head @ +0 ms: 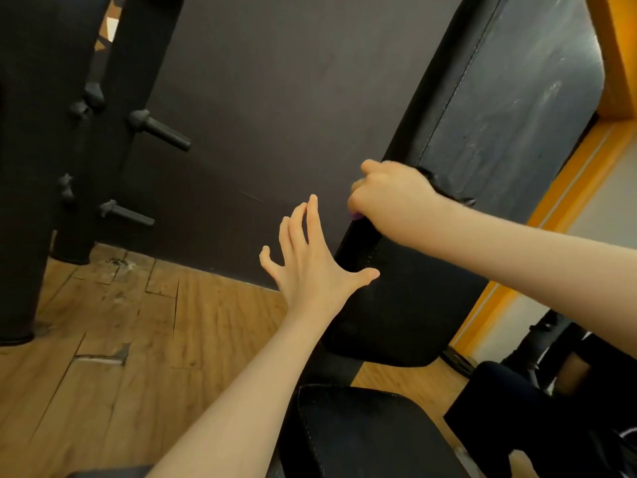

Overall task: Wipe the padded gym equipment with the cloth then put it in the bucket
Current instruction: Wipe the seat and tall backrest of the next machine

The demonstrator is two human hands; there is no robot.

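My right hand (389, 191) is clenched over the left edge of the black padded backrest (499, 108), and most of the cloth (444, 188) is buried under it; only a dark, blurred scrap shows past my knuckles, plus a purple sliver below my fingers that I can't identify. My left hand (310, 260) is spread flat, fingers straight, thumb against the pad's lower side. The seat pad (362, 432) is cut off at the bottom edge, and I can read no label or writing anywhere.

1 head-worn view looks forward and down, close over the padded backrest (499, 108), apparently tilted, toward the wooden floor (103, 339).
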